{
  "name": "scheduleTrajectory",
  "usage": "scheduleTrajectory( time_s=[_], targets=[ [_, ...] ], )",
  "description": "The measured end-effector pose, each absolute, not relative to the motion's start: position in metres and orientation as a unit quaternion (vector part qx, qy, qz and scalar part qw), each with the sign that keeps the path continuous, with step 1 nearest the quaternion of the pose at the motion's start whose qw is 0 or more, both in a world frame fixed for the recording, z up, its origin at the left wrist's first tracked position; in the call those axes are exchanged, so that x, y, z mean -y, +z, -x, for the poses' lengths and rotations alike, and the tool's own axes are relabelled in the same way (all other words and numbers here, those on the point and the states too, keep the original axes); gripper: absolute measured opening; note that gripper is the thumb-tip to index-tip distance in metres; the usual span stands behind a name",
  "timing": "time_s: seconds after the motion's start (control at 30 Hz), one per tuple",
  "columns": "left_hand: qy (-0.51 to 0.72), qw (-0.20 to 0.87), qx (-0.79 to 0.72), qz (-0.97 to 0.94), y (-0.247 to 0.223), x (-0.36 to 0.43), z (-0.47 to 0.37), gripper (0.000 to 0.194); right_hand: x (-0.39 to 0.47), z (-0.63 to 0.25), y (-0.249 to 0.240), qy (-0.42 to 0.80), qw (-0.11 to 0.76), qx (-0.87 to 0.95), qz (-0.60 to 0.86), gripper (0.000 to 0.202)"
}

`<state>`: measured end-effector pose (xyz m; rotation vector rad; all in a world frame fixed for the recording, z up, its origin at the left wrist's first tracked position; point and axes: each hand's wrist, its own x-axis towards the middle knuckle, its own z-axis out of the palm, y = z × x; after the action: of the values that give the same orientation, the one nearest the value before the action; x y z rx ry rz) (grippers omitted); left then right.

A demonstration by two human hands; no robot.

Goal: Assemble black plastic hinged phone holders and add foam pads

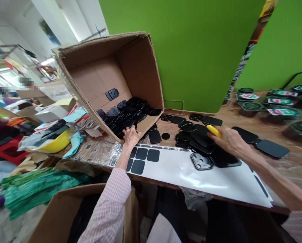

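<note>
My left hand (131,135) is at the lower lip of a tipped cardboard box (110,69), fingers spread, at the edge of a heap of black plastic pieces (138,109). Nothing shows in its grasp. A yellow tool (213,131), perhaps a cutter, is gripped in my right hand (227,136); its working end is not visible. That hand is over a pile of black rounded pads and plastic pieces (200,135). Under the pile lies a white backing sheet (171,168) with several black square stickers (141,154) at its left end. One shiny black plastic piece (202,161) rests on the sheet.
Clear tubs with green-and-red labels (279,101) line the right side of the wooden table (242,116). Behind it stands a green panel (186,50). At left is a yellow basin (56,141) with scraps; below is another open box (62,216). People sit far left.
</note>
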<state>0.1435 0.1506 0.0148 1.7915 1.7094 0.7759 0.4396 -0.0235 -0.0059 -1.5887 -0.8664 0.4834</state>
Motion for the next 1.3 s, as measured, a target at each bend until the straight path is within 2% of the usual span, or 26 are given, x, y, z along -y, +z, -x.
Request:
scheduleTrajectory(
  time_s=[0.13, 0.23, 0.3, 0.37, 0.5, 0.6, 0.7, 0.8, 0.9, 1.0, 1.1, 1.17, 1.3],
  targets=[
    [0.326, 0.409, -0.54, -0.659, 0.025, -0.121, -0.151, 0.039, 0.044, -0.412, 0.009, 0.174, 0.511, 0.44, 0.717, 0.02],
    [0.326, 0.606, -0.434, -0.581, 0.028, -0.082, -0.162, 0.041, 0.053, -0.375, 0.013, 0.169, 0.461, 0.53, 0.691, 0.018],
    [0.307, 0.755, -0.362, -0.453, 0.026, -0.058, -0.169, 0.039, 0.056, -0.352, 0.01, 0.122, 0.451, 0.624, 0.627, 0.034],
    [0.283, 0.841, -0.326, -0.327, 0.021, -0.042, -0.173, 0.036, 0.059, -0.336, 0.006, 0.099, 0.42, 0.709, 0.558, 0.05],
    [0.241, 0.876, -0.334, -0.252, 0.012, -0.033, -0.17, 0.039, 0.074, -0.326, 0.004, 0.073, 0.343, 0.793, 0.497, 0.05],
    [0.215, 0.89, -0.313, -0.252, 0.009, -0.026, -0.16, 0.044, 0.084, -0.324, 0.003, 0.027, 0.328, 0.807, 0.491, 0.056],
    [0.275, 0.886, -0.253, -0.275, 0.007, -0.01, -0.152, 0.046, 0.092, -0.316, -0.006, -0.024, 0.358, 0.783, 0.507, 0.064],
    [0.33, 0.837, -0.286, -0.33, 0.003, 0.008, -0.151, 0.051, 0.098, -0.303, -0.02, -0.058, 0.407, 0.755, 0.51, 0.073],
    [0.347, 0.8, -0.326, -0.365, 0.0, 0.02, -0.152, 0.054, 0.104, -0.292, -0.031, -0.056, 0.45, 0.73, 0.511, 0.077],
    [0.329, 0.815, -0.303, -0.368, 0.003, 0.027, -0.153, 0.055, 0.11, -0.287, -0.031, -0.063, 0.454, 0.732, 0.505, 0.075],
    [0.285, 0.829, -0.305, -0.372, 0.008, 0.031, -0.152, 0.056, 0.115, -0.292, -0.024, -0.073, 0.44, 0.746, 0.495, 0.065],
    [0.268, 0.838, -0.301, -0.369, 0.007, 0.031, -0.15, 0.054, 0.118, -0.3, -0.017, -0.033, 0.433, 0.747, 0.503, 0.053],
    [0.19, 0.868, -0.277, -0.366, -0.003, 0.031, -0.143, 0.044, 0.122, -0.319, -0.002, 0.056, 0.468, 0.655, 0.591, 0.012]
  ],
)
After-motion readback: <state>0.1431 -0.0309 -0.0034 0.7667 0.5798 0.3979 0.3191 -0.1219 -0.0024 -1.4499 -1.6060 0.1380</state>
